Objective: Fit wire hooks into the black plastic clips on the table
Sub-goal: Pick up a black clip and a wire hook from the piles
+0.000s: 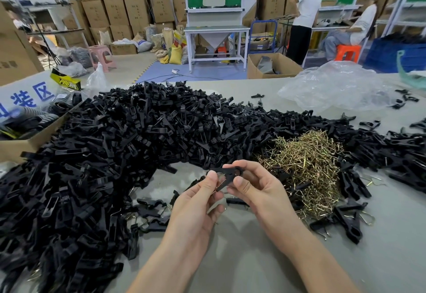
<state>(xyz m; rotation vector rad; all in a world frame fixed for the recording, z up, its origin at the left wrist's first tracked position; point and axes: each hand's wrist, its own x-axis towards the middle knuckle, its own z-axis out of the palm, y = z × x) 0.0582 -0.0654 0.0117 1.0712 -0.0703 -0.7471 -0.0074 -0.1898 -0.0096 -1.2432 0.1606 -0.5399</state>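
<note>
Head view: both hands pinch black clip above table.

Both hands raised over the table, pinching one black clip: left hand at its near end beside a wire hook, right hand on the far end. Clip heap left and behind, brass hook pile right.

table: grey matte top
clip pile: black plastic clips, big heap across left and centre, thinning toward right edge
wire hooks: brass-coloured heap right of centre, touching the pile
fitted clips: a few loose, near side of hooks
cardboard box: left edge, against pile
plastic bag: clear, crumpled, far right
</note>
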